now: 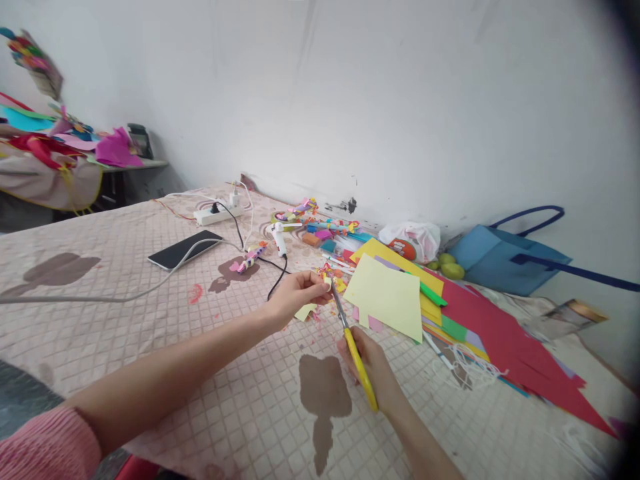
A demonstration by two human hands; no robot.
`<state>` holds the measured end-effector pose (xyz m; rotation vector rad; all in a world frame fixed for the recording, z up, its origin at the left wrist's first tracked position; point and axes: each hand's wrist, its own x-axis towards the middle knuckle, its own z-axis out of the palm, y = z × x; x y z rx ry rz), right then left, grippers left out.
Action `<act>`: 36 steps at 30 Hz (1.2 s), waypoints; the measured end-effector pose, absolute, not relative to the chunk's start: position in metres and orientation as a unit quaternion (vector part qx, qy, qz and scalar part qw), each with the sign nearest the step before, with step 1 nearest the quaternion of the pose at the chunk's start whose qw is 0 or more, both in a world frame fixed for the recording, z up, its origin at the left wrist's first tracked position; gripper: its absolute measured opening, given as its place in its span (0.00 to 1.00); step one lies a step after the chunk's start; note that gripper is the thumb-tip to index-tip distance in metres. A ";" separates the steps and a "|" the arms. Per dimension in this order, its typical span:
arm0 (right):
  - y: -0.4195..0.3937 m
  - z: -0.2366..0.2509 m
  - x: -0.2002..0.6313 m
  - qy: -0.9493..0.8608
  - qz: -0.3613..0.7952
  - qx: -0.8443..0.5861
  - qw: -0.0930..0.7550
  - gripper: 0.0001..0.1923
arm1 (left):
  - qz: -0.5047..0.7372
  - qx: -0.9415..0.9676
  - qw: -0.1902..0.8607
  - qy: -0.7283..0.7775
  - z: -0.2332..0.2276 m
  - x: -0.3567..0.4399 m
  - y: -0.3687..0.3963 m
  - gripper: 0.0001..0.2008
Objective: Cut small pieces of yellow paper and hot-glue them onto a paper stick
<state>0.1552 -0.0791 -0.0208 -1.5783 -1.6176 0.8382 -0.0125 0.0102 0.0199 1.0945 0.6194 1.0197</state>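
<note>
My left hand point(300, 293) pinches a small piece of pale yellow paper point(327, 283) between thumb and fingers. A pair of scissors point(359, 363) with yellow handles is gripped in my right hand point(375, 373), its blades pointing up and away toward that paper. The blade tips lie close against the piece; whether they are cutting it I cannot tell. Just beyond and below the left hand lie a pale yellow scrap point(305, 311) and many tiny colored paper clippings point(337, 275). Right of the scissors rests a larger pale yellow sheet point(385, 297).
A white glue gun point(278, 238), a decorated paper stick point(251, 258), a black phone point(185, 249) and a power strip point(219, 214) with cables lie to the left. On the right are red paper point(495, 340), white string point(473, 365) and a blue bag point(505, 257) by the wall.
</note>
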 end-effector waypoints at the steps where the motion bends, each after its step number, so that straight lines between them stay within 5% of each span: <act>1: -0.079 -0.020 0.155 -0.628 0.325 -0.610 0.358 0.15 | 0.456 0.489 0.690 0.278 0.020 -0.013 0.010 0.14; 36: -0.080 -0.013 0.152 -0.617 0.322 -0.624 0.356 0.12 | 0.472 0.474 0.692 0.272 0.018 -0.013 0.012 0.12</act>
